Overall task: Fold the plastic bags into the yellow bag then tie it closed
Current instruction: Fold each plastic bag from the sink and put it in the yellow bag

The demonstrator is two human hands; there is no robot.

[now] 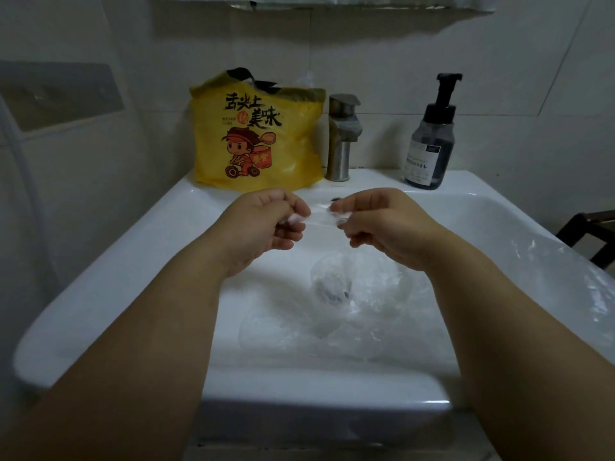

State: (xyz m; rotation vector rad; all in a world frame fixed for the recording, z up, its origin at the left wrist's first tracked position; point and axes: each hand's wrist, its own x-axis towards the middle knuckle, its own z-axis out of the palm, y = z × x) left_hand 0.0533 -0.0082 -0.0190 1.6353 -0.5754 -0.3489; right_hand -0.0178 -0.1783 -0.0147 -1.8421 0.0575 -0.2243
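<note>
A yellow bag (258, 134) with black handles and a cartoon print stands upright on the back ledge of the white sink (100, 281), left of the tap. A clear plastic bag (321, 217) is stretched between my two hands above the basin. My left hand (269, 224) pinches its left end and my right hand (382, 221) pinches its right end. More clear plastic bags (349, 304) lie crumpled in the basin below my hands. Another clear bag (572, 284) is draped over the sink's right rim.
A metal tap (341, 141) rises at the back middle of the sink. A dark pump soap bottle (431, 138) stands on the back right ledge. A dark wooden piece of furniture (592, 234) shows at the far right. Tiled wall lies behind.
</note>
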